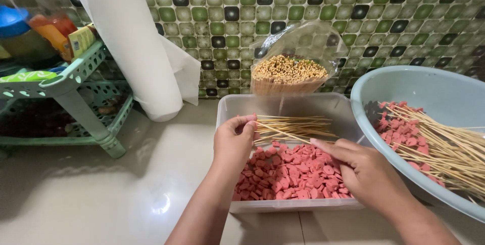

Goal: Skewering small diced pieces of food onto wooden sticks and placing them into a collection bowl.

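Left hand [235, 141]: fingertips pinch a bundle of bamboo skewers [295, 127] over the clear tub [230, 108]; wrist raised
Right hand [366, 171]: fingers curled over pink sausage pieces [288, 171] in the tub; grasp unclear
Bench [101, 199]: pale, glossy; tiled wall [303, 2] behind
Edges: blue basin [404, 80] at right, green rack [76, 83] at left; open bench between rack and tub

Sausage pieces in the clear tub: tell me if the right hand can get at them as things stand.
Probably yes. The right hand hovers just over the pink sausage pieces in the open clear tub, with no lid; only the skewer it pinches occupies its fingertips.
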